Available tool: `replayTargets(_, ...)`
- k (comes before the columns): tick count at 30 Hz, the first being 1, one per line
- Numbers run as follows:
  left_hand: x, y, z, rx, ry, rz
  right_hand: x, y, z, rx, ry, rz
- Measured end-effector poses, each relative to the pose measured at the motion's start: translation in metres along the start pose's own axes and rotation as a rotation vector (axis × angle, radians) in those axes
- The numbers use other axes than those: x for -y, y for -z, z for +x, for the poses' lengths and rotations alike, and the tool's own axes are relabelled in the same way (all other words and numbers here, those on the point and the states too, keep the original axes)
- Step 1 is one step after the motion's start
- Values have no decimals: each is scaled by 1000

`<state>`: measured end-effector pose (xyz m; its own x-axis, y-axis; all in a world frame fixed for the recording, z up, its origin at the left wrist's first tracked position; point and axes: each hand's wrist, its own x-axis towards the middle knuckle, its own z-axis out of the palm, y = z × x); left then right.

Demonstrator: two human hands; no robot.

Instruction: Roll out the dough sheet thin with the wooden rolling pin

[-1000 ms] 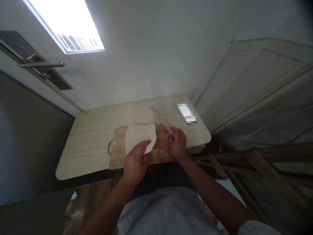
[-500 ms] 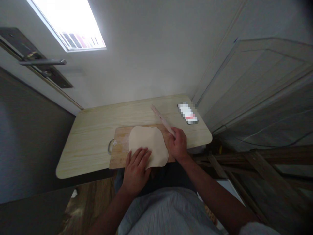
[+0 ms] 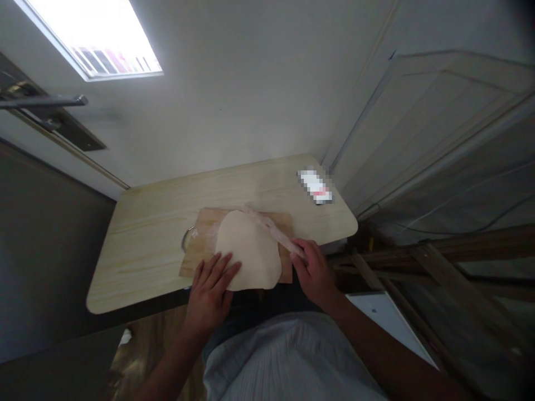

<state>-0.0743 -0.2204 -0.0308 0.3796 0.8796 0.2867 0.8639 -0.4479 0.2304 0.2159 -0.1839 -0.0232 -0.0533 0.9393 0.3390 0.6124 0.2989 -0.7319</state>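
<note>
At 1 board (image 3: 193, 258) are 2 hands (image 3: 209, 295) (image 3: 314, 273), 1 roller (image 3: 286, 240), 1 dough sheet (image 3: 251, 253).

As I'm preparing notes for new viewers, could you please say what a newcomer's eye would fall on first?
Probably the glaring window at the upper left, brightest in view. Next, the pale dough sheet on the wooden board at lower centre, the left hand on the dough's near-left edge and the right hand gripping a rolling pin.
</note>
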Motion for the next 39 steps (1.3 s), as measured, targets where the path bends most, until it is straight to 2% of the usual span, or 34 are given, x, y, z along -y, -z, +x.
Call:
replayTargets(2,-8,-5,-2,-5,21,21,4,-2,-13,24,-4,1)
replayTargets(5,-22,-13,-7,-24,89,49,4,-3,-17,65,26,2)
replayTargets(9,-30,1,-4,-36,118,-41,-5,2,-2,73,44,2)
replayTargets(11,-29,19,14,-70,96,-173,-8,4,5,67,30,1)
replayTargets(12,-28,27,29,-131,113,-243,-9,4,7,61,25,-1)
replayTargets(15,-18,35,92,-283,138,-322,-9,2,10,24,5,-23)
replayTargets(17,-9,22,136,-265,126,-281,-8,0,9,4,-8,-33)
replayTargets(20,3,-10,181,-76,137,-134,-7,-3,8,-20,-1,-24)
replayTargets(23,6,-31,195,3,129,-27,-9,-4,8,-39,3,-29)
replayTargets(29,2,-37,213,25,111,40,-21,-3,12,-68,-19,-211)
replayTargets(39,-7,-53,272,-62,169,72,-38,4,38,-61,-77,-355)
